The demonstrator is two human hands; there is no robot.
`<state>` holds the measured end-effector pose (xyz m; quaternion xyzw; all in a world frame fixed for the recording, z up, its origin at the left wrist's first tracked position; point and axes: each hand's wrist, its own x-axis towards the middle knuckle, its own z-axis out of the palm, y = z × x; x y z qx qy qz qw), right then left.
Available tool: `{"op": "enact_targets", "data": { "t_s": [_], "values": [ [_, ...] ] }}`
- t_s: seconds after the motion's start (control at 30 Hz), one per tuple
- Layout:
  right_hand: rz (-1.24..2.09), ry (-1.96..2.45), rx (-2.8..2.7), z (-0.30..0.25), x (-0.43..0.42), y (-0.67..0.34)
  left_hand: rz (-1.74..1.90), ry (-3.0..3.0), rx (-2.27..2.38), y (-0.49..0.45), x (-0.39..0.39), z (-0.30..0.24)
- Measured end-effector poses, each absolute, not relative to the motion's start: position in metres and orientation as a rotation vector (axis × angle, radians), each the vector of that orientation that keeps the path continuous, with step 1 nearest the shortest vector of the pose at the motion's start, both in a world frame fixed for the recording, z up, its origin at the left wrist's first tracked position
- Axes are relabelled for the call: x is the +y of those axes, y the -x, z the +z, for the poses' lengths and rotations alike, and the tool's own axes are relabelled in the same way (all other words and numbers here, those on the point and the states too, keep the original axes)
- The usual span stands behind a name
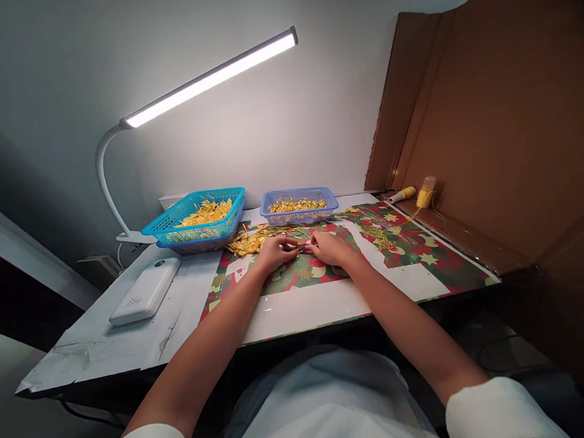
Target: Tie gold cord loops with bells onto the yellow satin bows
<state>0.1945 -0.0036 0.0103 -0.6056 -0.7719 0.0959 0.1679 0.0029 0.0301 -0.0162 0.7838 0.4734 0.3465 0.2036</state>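
Both my hands rest on a red and green patterned sheet [414, 250] in the middle of the white table [308, 304]. My left hand [274, 252] and my right hand [330, 248] meet with fingers pinched together on a small golden piece [302, 246] that is too small to name. Just behind my hands lies a loose pile of yellow-gold pieces [253, 240].
A turquoise basket [197, 219] of yellow pieces sits on a darker basket at the back left. A light blue basket [298, 205] of golden pieces is beside it. A white power bank [144, 291], a lit desk lamp [212, 78], a yellow spool [425, 193] and a brown cardboard wall [505, 117] surround the table.
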Motion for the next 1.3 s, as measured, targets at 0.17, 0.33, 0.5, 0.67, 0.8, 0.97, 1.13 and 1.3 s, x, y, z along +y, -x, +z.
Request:
{"op": "enact_targets", "data": {
  "t_s": [0.17, 0.33, 0.5, 0.67, 0.8, 0.97, 1.13, 1.3],
  "values": [
    [0.296, 1.737, -2.193, 0.012, -0.003, -0.192, 0.956, -2.194, 1.334, -0.003, 0.03, -0.015],
    [0.291, 1.741, -2.156, 0.014, -0.004, -0.191, 0.968, -2.196, 1.31, -0.003, 0.032, -0.017],
    [0.39, 1.638, -2.116, 0.011, -0.002, -0.199, 0.983, -2.202, 1.334, -0.003, 0.031, -0.016],
    [0.323, 1.686, -1.92, 0.012, 0.005, -0.217, 0.967, -2.202, 1.345, -0.003, 0.025, -0.011],
    [0.225, 1.998, -1.768, 0.013, 0.009, -0.23, 1.03, -2.224, 1.338, -0.004, 0.024, -0.009],
    [0.183, 2.156, -1.749, 0.005, 0.013, -0.238, 1.197, -2.013, 1.274, -0.005, 0.028, -0.006],
    [0.124, 1.924, -1.787, 0.002, 0.014, -0.229, 1.192, -1.926, 1.123, -0.007, 0.031, -0.001],
    [0.217, 1.298, -2.068, 0.002, 0.015, -0.201, 1.077, -2.083, 1.013, -0.015, 0.026, 0.007]
  ]
}}
